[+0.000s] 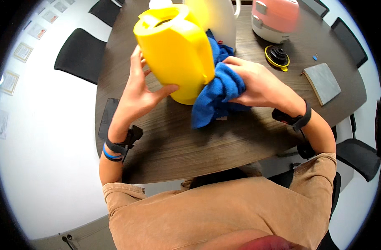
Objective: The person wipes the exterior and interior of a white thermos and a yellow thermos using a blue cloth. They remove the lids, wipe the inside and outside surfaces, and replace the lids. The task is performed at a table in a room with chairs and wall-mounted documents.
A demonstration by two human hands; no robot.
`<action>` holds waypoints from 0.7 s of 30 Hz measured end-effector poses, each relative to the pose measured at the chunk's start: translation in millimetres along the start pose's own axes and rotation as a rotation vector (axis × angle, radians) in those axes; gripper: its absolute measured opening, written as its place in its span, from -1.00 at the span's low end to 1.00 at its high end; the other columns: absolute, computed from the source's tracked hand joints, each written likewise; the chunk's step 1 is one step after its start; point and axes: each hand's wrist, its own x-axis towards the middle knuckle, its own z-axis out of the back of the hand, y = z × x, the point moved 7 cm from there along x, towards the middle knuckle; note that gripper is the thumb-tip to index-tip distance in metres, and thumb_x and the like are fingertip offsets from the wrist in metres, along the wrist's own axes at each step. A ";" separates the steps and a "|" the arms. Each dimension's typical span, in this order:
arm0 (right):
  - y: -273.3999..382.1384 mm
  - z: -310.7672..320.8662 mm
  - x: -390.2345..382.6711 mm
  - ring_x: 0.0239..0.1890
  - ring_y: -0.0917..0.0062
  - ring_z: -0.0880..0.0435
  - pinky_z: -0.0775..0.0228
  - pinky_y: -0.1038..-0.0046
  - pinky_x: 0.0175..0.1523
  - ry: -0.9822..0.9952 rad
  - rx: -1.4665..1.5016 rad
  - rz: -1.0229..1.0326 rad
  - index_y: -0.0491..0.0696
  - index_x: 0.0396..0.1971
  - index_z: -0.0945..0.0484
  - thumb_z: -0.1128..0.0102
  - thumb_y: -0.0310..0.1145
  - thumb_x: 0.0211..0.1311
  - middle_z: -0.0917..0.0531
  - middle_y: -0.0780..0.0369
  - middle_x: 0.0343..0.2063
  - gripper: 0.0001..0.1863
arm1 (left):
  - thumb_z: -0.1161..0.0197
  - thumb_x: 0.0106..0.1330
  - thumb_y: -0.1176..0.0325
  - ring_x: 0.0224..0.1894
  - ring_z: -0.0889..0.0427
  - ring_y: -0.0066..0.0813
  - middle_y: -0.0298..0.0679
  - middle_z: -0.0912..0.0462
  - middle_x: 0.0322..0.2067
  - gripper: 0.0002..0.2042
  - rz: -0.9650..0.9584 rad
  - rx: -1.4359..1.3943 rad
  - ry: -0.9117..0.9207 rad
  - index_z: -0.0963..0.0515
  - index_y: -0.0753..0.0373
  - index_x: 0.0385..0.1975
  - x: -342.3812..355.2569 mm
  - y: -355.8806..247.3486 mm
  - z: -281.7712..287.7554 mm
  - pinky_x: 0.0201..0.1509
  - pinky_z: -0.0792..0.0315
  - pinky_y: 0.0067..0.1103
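Note:
A yellow vacuum jug (pixel 174 54) with an uncovered mouth tilts over the table in front of me. My left hand (pixel 142 89) grips its lower left side, fingers behind it and thumb across the front. In my right hand (pixel 257 81) a blue cloth (pixel 221 93) is bunched up and pressed against the jug's right side, near the handle. Part of the cloth hangs down toward the tabletop. A round black stopper with a yellow rim (pixel 277 57) lies on the table to the right, apart from both hands.
Behind the jug stands a pale pitcher (pixel 219 23) with a white handle. A pink and white rice cooker (pixel 276 18) sits at the far right. A grey notebook (pixel 324 83) lies near the right edge of the wooden table (pixel 178 146), a dark phone (pixel 108 118) by my left forearm. Black chairs (pixel 80 54) surround it.

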 end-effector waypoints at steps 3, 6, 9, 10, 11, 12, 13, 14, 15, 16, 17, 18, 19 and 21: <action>5.9 -25.9 -9.4 0.07 0.01 -0.64 -0.61 0.07 0.11 0.091 -0.160 0.060 0.09 0.13 -0.59 -0.60 -0.27 0.07 -0.54 0.07 0.09 -0.42 | -0.55 0.26 0.55 0.45 -0.48 -0.08 0.02 -0.45 0.37 0.10 0.036 -0.143 0.026 0.23 0.17 0.60 1.4 -4.3 -8.6 0.51 -0.40 -0.16; 13.5 -38.7 -17.1 -0.04 -0.03 -0.61 -0.60 0.04 0.06 0.149 -0.254 0.073 0.13 0.11 -0.60 -0.59 -0.25 0.08 -0.51 0.03 0.02 -0.45 | -0.57 0.27 0.51 0.38 -0.56 -0.06 0.08 -0.49 0.32 0.08 0.072 -0.036 -0.028 0.21 0.17 0.60 0.7 -1.7 -11.4 0.50 -0.41 -0.15; 5.2 -35.3 -18.1 -0.02 0.00 -0.63 -0.58 0.04 0.10 0.269 -0.263 -0.074 0.13 0.11 -0.61 -0.59 -0.18 0.08 -0.51 0.03 0.04 -0.44 | -0.63 0.26 0.19 0.40 -0.53 0.10 0.17 -0.45 0.36 0.16 0.061 0.033 -0.081 0.22 0.22 0.62 -3.4 -10.8 -16.5 0.51 -0.38 -0.10; -2.4 -30.3 -19.3 -0.01 0.03 -0.64 -0.57 0.03 0.12 0.259 -0.247 -0.052 0.11 0.11 -0.61 -0.61 -0.05 0.09 -0.52 0.04 0.05 -0.41 | -0.64 0.25 0.19 0.39 -0.54 0.10 0.17 -0.44 0.36 0.16 0.062 0.055 -0.107 0.20 0.22 0.62 -3.9 -14.8 -15.3 0.48 -0.42 -0.10; -10.2 -20.8 -18.1 0.07 0.00 -0.63 -0.56 0.04 0.19 0.365 -0.247 -0.100 0.05 0.17 -0.59 -0.63 0.11 0.08 -0.52 0.01 0.12 -0.27 | -0.64 0.25 0.19 0.40 -0.53 0.09 0.17 -0.43 0.37 0.16 0.059 0.066 -0.108 0.20 0.21 0.63 -4.7 -15.8 -15.3 0.48 -0.42 -0.10; -18.1 -7.5 -22.8 0.15 -0.01 -0.61 -0.54 0.05 0.25 0.421 -0.188 -0.062 0.01 0.23 -0.56 -0.64 0.16 0.06 -0.50 0.00 0.18 -0.18 | -0.64 0.25 0.20 0.40 -0.52 0.09 0.18 -0.42 0.37 0.17 0.055 0.076 -0.109 0.21 0.20 0.63 -4.8 -16.8 -15.0 0.48 -0.42 -0.10; -31.3 7.1 -33.0 0.22 -0.03 -0.59 -0.51 0.07 0.30 0.480 -0.129 -0.032 -0.03 0.30 -0.53 -0.65 0.21 0.04 -0.49 -0.02 0.25 -0.08 | -0.65 0.24 0.20 0.41 -0.51 0.08 0.18 -0.41 0.38 0.17 0.049 0.079 -0.108 0.21 0.20 0.63 -4.5 -16.8 -16.0 0.48 -0.42 -0.09; -55.1 18.3 -41.1 0.35 0.03 -0.51 -0.45 0.09 0.41 0.535 -0.002 -0.071 -0.08 0.39 -0.47 -0.65 0.26 0.00 -0.45 -0.04 0.36 0.05 | -0.64 0.25 0.19 0.43 -0.49 0.09 0.18 -0.38 0.40 0.17 0.049 0.079 -0.103 0.21 0.18 0.64 -4.2 -15.9 -16.8 0.50 -0.41 -0.09; -71.1 38.5 -45.2 0.39 0.15 -0.50 -0.43 0.10 0.44 0.440 0.031 0.016 -0.08 0.42 -0.44 -0.61 0.16 0.15 -0.50 0.00 0.35 -0.04 | -0.64 0.25 0.17 0.44 -0.47 0.10 0.18 -0.35 0.42 0.18 0.051 0.076 -0.102 0.22 0.16 0.64 -4.5 -14.2 -16.2 0.51 -0.40 -0.08; -84.9 58.6 -41.2 0.39 0.19 -0.51 -0.43 0.11 0.44 0.307 0.203 -0.118 -0.08 0.41 -0.45 -0.57 0.09 0.23 -0.53 0.03 0.32 -0.12 | -0.64 0.25 0.16 0.46 -0.46 0.11 0.18 -0.32 0.44 0.18 0.052 0.073 -0.096 0.22 0.14 0.65 -3.9 -12.7 -16.7 0.52 -0.38 -0.07; -99.5 77.4 -37.5 0.38 0.23 -0.52 -0.44 0.12 0.44 0.171 0.371 -0.246 -0.09 0.40 -0.45 -0.53 0.02 0.31 -0.57 0.06 0.29 -0.20 | -0.62 0.26 0.14 0.48 -0.42 0.13 0.18 -0.29 0.46 0.17 0.054 0.081 -0.098 0.23 0.12 0.65 -4.3 -11.8 -16.8 0.55 -0.35 -0.06; -131.6 93.9 -42.9 0.37 0.25 -0.53 -0.44 0.13 0.43 -0.010 0.277 -0.354 -0.09 0.40 -0.45 -0.50 -0.04 0.35 -0.59 0.09 0.28 -0.25 | -0.61 0.28 0.13 0.50 -0.38 0.15 0.18 -0.25 0.48 0.16 0.054 0.082 -0.100 0.23 0.10 0.65 -4.5 -10.9 -18.2 0.57 -0.31 -0.05; -163.5 103.0 -59.4 0.37 0.27 -0.54 -0.44 0.13 0.42 -0.197 0.177 -0.460 -0.10 0.39 -0.45 -0.47 -0.11 0.39 -0.61 0.12 0.26 -0.31 | -0.60 0.29 0.11 0.52 -0.34 0.17 0.18 -0.21 0.50 0.16 0.052 0.080 -0.097 0.24 0.09 0.65 -4.9 -9.5 -20.9 0.59 -0.28 -0.03; -184.2 90.2 -75.6 0.35 0.15 -0.54 -0.43 0.15 0.42 -0.088 -0.496 -0.434 -0.01 0.44 -0.37 -0.56 -0.01 0.28 -0.54 -0.04 0.30 -0.16 | -0.56 0.32 0.10 0.57 -0.24 0.20 0.19 -0.12 0.54 0.15 0.035 0.081 -0.102 0.29 0.04 0.66 -7.9 -6.4 -20.7 0.62 -0.21 -0.01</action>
